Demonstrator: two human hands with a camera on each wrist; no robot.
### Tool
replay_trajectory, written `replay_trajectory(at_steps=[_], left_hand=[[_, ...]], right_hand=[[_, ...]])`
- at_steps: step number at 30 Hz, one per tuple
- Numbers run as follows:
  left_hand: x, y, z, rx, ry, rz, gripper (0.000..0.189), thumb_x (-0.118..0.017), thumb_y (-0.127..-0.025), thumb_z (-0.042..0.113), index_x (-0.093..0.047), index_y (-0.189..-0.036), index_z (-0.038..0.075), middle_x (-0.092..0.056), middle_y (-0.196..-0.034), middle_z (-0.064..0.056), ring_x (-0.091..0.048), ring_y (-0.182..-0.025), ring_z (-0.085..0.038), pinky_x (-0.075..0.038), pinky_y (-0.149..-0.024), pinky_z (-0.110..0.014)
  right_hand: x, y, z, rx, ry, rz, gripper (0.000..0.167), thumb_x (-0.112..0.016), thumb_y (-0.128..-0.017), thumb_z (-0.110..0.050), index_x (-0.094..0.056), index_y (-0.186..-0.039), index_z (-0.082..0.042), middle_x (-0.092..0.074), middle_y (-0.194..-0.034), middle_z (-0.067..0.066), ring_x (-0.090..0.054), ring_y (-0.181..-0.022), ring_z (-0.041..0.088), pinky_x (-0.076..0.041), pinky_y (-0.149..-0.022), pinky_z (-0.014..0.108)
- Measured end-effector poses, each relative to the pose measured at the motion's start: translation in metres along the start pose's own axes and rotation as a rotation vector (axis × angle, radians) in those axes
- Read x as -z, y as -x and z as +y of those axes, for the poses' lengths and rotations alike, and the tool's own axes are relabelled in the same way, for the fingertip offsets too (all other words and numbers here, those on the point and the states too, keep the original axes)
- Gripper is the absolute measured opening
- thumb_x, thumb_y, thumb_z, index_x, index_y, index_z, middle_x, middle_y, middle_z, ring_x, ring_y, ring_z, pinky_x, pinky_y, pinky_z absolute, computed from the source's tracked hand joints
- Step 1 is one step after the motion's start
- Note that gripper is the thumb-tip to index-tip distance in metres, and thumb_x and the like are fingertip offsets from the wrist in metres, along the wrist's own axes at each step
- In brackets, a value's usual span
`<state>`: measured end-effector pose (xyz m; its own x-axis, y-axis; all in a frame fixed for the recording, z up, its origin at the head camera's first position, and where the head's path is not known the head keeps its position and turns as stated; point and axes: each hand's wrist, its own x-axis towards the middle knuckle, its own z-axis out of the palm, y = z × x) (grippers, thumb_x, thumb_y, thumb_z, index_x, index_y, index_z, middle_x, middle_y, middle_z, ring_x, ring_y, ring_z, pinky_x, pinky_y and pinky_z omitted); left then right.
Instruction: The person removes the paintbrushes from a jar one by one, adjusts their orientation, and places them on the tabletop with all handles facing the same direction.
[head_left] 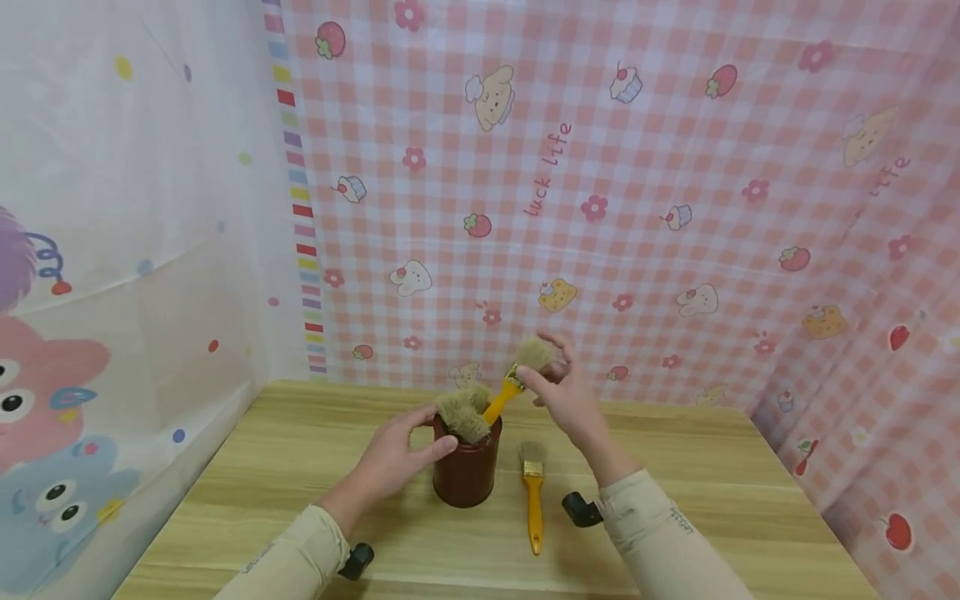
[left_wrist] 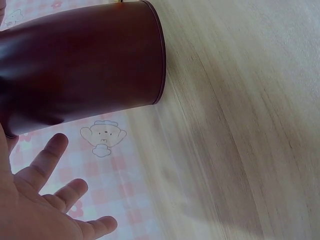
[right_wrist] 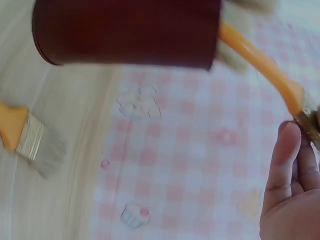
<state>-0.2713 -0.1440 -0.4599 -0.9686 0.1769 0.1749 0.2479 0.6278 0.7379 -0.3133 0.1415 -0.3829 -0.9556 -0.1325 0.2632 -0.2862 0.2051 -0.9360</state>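
A dark brown cylindrical pot stands upright on the wooden table. Tan bristle heads of brushes stick up out of its mouth. My left hand holds the pot at its rim between thumb and forefinger; its other fingers spread beside the wall in the left wrist view. With fingers and thumb my right hand pinches a paintbrush near its metal band, bristles up. The yellow handle of this brush slants down into the pot's mouth, its lower end hidden inside.
Another yellow-handled paintbrush lies on the table right of the pot, bristles pointing away. A black elbow-shaped piece lies near my right sleeve, and a second black piece by my left sleeve. A pink checked cloth hangs behind the table.
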Motion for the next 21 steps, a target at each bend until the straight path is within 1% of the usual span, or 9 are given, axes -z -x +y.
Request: replay_trajectory(at_steps=[2,4,6,8,12,14,17,21], left_hand=[[0.000,0.000,0.000,-0.003,-0.003,0.002,0.081,-0.070,-0.096,0.065,-0.052,-0.160,0.018,-0.064,-0.152,-0.006,-0.051,-0.150,-0.036,-0.040,-0.122,-0.063],[0.000,0.000,-0.001,-0.008,-0.006,0.002,0.080,-0.069,-0.096,0.066,-0.052,-0.160,0.020,-0.065,-0.151,-0.006,-0.051,-0.150,-0.036,-0.040,-0.123,-0.063],[0.000,0.000,0.000,-0.012,-0.004,0.004,0.079,-0.069,-0.096,0.066,-0.052,-0.160,0.022,-0.065,-0.150,-0.005,-0.051,-0.150,-0.036,-0.039,-0.123,-0.063],[0.000,0.000,0.000,-0.013,0.002,0.001,0.078,-0.070,-0.096,0.066,-0.053,-0.159,0.025,-0.066,-0.150,-0.004,-0.052,-0.149,-0.035,-0.039,-0.123,-0.064],[-0.001,0.001,0.001,-0.017,0.016,-0.011,0.076,-0.069,-0.096,0.067,-0.052,-0.159,0.028,-0.066,-0.149,-0.003,-0.053,-0.149,-0.034,-0.040,-0.122,-0.064],[-0.002,0.000,0.000,-0.017,0.017,-0.011,0.076,-0.069,-0.096,0.067,-0.053,-0.159,0.029,-0.066,-0.148,-0.003,-0.054,-0.148,-0.034,-0.040,-0.122,-0.064],[-0.002,0.000,0.000,-0.021,0.014,-0.001,0.073,-0.069,-0.096,0.066,-0.054,-0.157,0.030,-0.068,-0.146,-0.002,-0.055,-0.146,-0.034,-0.041,-0.121,-0.065],[-0.003,-0.001,-0.003,-0.013,0.015,0.008,0.073,-0.070,-0.096,0.065,-0.054,-0.157,0.029,-0.068,-0.145,-0.002,-0.056,-0.146,-0.033,-0.041,-0.121,-0.064]], right_hand=[[0.015,-0.003,0.003,-0.031,-0.115,0.037,0.066,-0.075,-0.103,-0.022,-0.043,-0.160,-0.029,-0.077,-0.094,0.000,-0.074,-0.088,0.016,-0.064,-0.073,0.034],[0.030,-0.004,0.010,-0.069,-0.216,0.065,0.067,-0.073,-0.104,-0.020,-0.041,-0.162,-0.027,-0.079,-0.097,-0.005,-0.077,-0.087,0.013,-0.064,-0.070,0.030],[0.043,-0.002,0.019,-0.118,-0.287,0.077,0.067,-0.072,-0.105,-0.020,-0.039,-0.164,-0.026,-0.080,-0.095,-0.008,-0.079,-0.084,0.012,-0.063,-0.066,0.025],[0.054,0.003,0.029,-0.177,-0.331,0.073,0.068,-0.069,-0.106,-0.021,-0.036,-0.165,-0.025,-0.080,-0.094,-0.009,-0.079,-0.081,0.010,-0.061,-0.063,0.021],[0.074,0.016,0.054,-0.309,-0.354,0.029,0.072,-0.065,-0.109,-0.026,-0.028,-0.170,-0.022,-0.079,-0.094,-0.009,-0.078,-0.077,0.008,-0.059,-0.062,0.017],[0.082,0.022,0.064,-0.364,-0.336,0.003,0.075,-0.064,-0.109,-0.029,-0.023,-0.172,-0.022,-0.079,-0.098,-0.009,-0.077,-0.077,0.007,-0.059,-0.064,0.017],[0.090,0.029,0.079,-0.415,-0.331,-0.015,0.079,-0.065,-0.109,-0.031,-0.020,-0.173,-0.022,-0.078,-0.101,-0.008,-0.076,-0.077,0.007,-0.058,-0.065,0.017],[0.094,0.036,0.097,-0.451,-0.353,-0.038,0.078,-0.064,-0.110,-0.029,-0.019,-0.173,-0.020,-0.078,-0.101,-0.008,-0.075,-0.076,0.005,-0.057,-0.065,0.016]])
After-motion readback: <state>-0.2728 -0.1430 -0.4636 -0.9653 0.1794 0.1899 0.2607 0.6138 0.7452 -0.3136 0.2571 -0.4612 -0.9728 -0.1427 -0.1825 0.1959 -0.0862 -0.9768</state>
